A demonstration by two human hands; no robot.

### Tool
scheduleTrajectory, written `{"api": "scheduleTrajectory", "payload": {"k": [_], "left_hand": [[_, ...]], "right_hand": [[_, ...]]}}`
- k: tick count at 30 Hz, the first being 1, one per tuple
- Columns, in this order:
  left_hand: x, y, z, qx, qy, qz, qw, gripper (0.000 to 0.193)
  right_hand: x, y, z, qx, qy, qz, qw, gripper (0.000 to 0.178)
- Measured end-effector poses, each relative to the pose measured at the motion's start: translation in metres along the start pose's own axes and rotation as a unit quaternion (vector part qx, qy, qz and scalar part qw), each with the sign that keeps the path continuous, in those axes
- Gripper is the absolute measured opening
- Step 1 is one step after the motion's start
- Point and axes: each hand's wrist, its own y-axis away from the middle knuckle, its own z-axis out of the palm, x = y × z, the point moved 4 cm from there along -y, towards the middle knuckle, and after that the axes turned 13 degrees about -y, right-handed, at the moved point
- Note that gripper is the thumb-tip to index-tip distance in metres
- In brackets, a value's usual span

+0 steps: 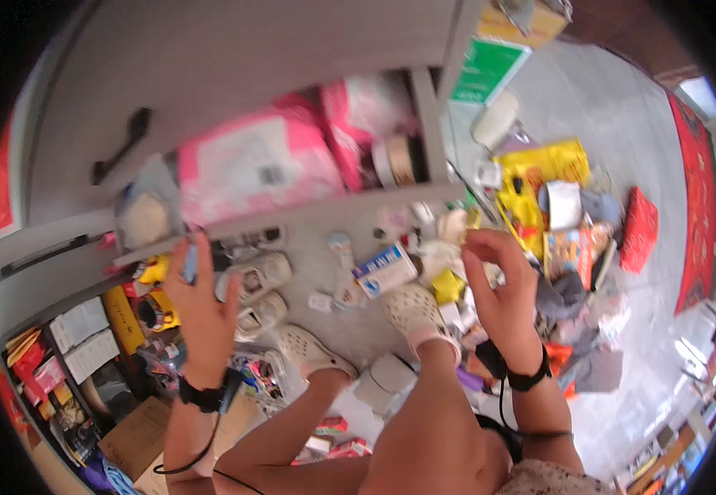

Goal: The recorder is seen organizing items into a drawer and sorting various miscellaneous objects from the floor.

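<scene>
A pulled-out grey drawer (325,209) spans the upper middle. Inside lie a large pink-and-white soft package (255,169), a second pink package (366,107), a round tub or roll (399,160) and a greyish bag with a pale round thing (145,219). My left hand (201,309) is just below the drawer's front left corner, fingers stretched and thumb apart. A blue patch shows between its fingers; whether it touches them I cannot tell. Below the drawer's right corner is my right hand (504,285), fingers curved, thumb apart, nothing visible between them.
Clutter covers the floor: a blue-and-white box (385,271), pale clogs (260,276), a yellow bag (523,202), a red packet (638,229) and clothes. My feet stand among it in beige clogs (312,351). An open lower drawer (69,388) holds packets at left.
</scene>
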Motion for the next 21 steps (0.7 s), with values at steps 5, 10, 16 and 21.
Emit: {"api": "scheduleTrajectory", "payload": {"k": [5,10,16,21], "left_hand": [[0.010,-0.015,0.001,0.026,0.027,0.018,0.999,0.066],[0.020,-0.024,0.013,0.028,0.012,0.019,0.999,0.071],[0.004,-0.020,0.031,0.037,0.009,-0.028,0.999,0.074],[0.010,-0.044,0.012,0.042,0.065,-0.014,0.997,0.079]], "right_hand": [[0.082,0.047,-0.032,-0.103,0.110,0.106,0.983,0.025],[0.144,0.099,-0.030,-0.154,0.219,0.146,0.952,0.025],[0.161,0.084,0.059,-0.224,0.183,0.159,0.944,0.037],[0.173,0.052,0.098,-0.192,0.223,0.165,0.941,0.062]]}}
